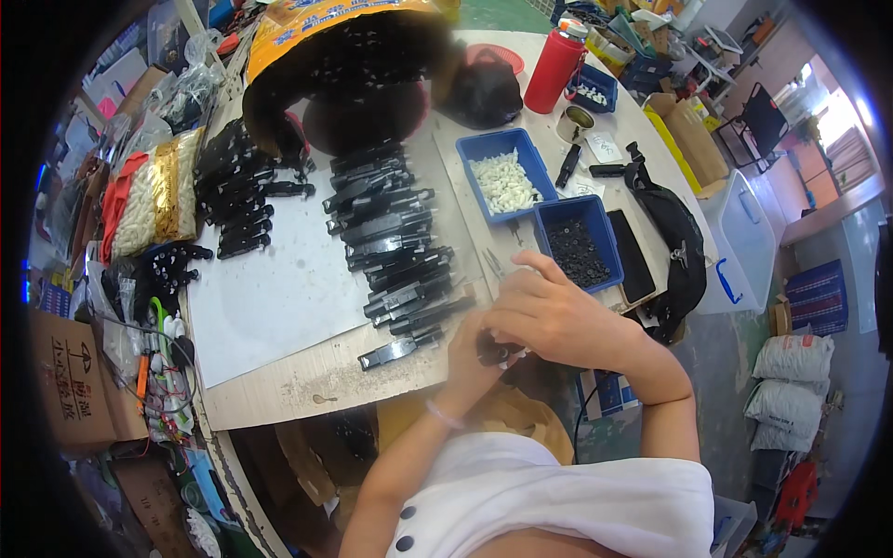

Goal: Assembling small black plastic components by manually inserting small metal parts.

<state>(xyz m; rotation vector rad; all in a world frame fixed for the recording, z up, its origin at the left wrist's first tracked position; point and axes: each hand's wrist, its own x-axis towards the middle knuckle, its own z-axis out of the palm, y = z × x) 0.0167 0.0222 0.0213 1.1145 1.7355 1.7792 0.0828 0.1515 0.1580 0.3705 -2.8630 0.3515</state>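
At the table's near edge, my left hand (469, 352) is closed around a dark part (492, 350), mostly covered by fingers. Over it bends my right hand (551, 314), fingers curled against the part; whatever they pinch is hidden. A small bit of white shows below the fingers. Just left of my hands, long black plastic pieces (395, 244) lie side by side in a stacked row. Beyond my right hand sit a blue bin of small black parts (577, 251) and a blue bin of small white parts (505, 184).
A large orange bag (316, 33) opens at the back, with black pieces (244, 200) heaped before it. White sheet (270, 316) covers the left side. Further right are a red bottle (555, 70), a tin (575, 123), a phone-like black slab (632, 257) and a black waist bag (672, 223).
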